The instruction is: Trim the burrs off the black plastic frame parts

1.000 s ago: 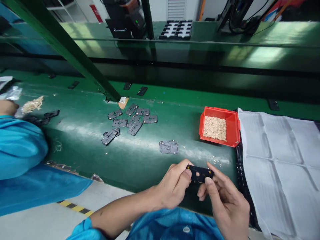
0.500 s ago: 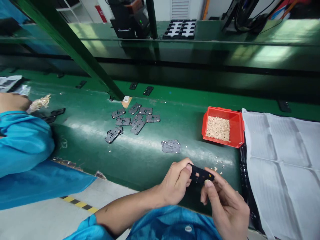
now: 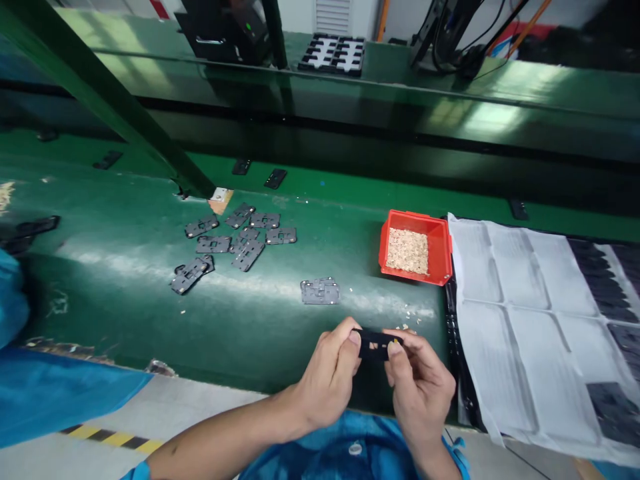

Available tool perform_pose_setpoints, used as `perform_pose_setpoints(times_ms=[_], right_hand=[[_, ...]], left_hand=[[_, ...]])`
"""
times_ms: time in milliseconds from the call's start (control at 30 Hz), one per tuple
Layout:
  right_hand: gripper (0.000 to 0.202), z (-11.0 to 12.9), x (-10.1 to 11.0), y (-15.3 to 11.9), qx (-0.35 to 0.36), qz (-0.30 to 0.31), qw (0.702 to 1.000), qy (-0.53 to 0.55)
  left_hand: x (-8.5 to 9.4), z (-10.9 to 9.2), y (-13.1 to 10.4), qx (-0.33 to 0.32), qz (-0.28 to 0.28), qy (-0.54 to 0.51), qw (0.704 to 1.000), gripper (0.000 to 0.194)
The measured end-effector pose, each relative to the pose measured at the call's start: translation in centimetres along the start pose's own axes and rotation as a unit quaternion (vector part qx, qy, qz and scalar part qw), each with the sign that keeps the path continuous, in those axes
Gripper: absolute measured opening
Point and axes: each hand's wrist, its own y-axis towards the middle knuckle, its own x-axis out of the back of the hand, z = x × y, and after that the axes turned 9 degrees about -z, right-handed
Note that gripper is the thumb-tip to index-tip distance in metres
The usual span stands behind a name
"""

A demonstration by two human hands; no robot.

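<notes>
A black plastic plate with small cutouts (image 3: 375,346) is held level between both hands, above the front edge of the green bench. My left hand (image 3: 333,373) pinches its left end between thumb and fingers. On its right end, my right hand (image 3: 417,373) presses the thumb beside a small yellow spot. Just beyond my hands lies a small stack of similar dark plates (image 3: 320,291). Farther left, several more plates (image 3: 247,255) are scattered in a loose group. A red bin (image 3: 440,250) holding many tiny pale pieces (image 3: 407,251) stands to the right.
At right, a black tray (image 3: 453,333) is partly covered by a white sheet (image 3: 530,333), with dark plates in its far side. A slanted green post (image 3: 125,120) rises at left. A co-worker's blue sleeve (image 3: 10,300) shows at the left edge. A few loose pale bits (image 3: 413,312) lie near the bin.
The view has swung right, showing more of the tray. My right thumb has shifted onto the plate's right end near the yellow spot, and the plate sits more level.
</notes>
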Motion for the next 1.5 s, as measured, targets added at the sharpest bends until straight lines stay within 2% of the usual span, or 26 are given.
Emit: perform_pose_setpoints(times_ms=[100, 300, 533, 667, 867, 1033, 1267, 1333, 1500], right_hand=[[0.015, 0.0, 0.0, -0.1, -0.014, 0.005, 1.000, 0.015], [0.018, 0.0, -0.1, -0.2, -0.095, 0.026, 0.992, 0.077], [0.025, -0.3, -0.5, 0.2, -0.129, 0.027, 0.987, 0.091], [0.023, -0.5, -0.6, 0.2, -0.156, 0.055, 0.982, 0.096], [0.021, -0.3, 0.0, -0.1, -0.185, 0.080, 0.977, 0.070], [0.020, 0.0, -0.2, -0.4, -0.180, 0.071, 0.979, 0.063], [0.014, 0.0, -0.8, -1.2, -0.083, 0.063, 0.995, -0.001], [0.018, -0.2, -0.9, -1.1, -0.116, 0.068, 0.991, 0.005], [0.032, 0.0, -1.6, 0.1, -0.310, 0.095, 0.943, 0.073]], left_hand=[[0.1, 0.0, 0.0, -0.001, -0.002, 0.015, 1.000, 0.043], [0.6, 0.3, -0.1, -0.033, 0.002, 0.068, 0.997, 0.035], [1.1, -0.1, -0.3, -0.077, 0.009, 0.109, 0.991, 0.030], [1.4, -0.5, 0.0, -0.040, -0.014, 0.075, 0.996, 0.034], [2.0, -0.5, 0.0, -0.011, -0.015, 0.029, 0.999, 0.034], [2.0, 0.0, -0.2, 0.023, -0.040, 0.009, 0.999, 0.034], [1.7, 1.2, 0.1, 0.098, -0.070, -0.090, 0.989, 0.032], [1.9, 1.1, 0.2, 0.127, -0.072, -0.124, 0.982, 0.030], [3.4, -0.4, -0.3, 0.181, -0.009, -0.150, 0.972, 0.026]])
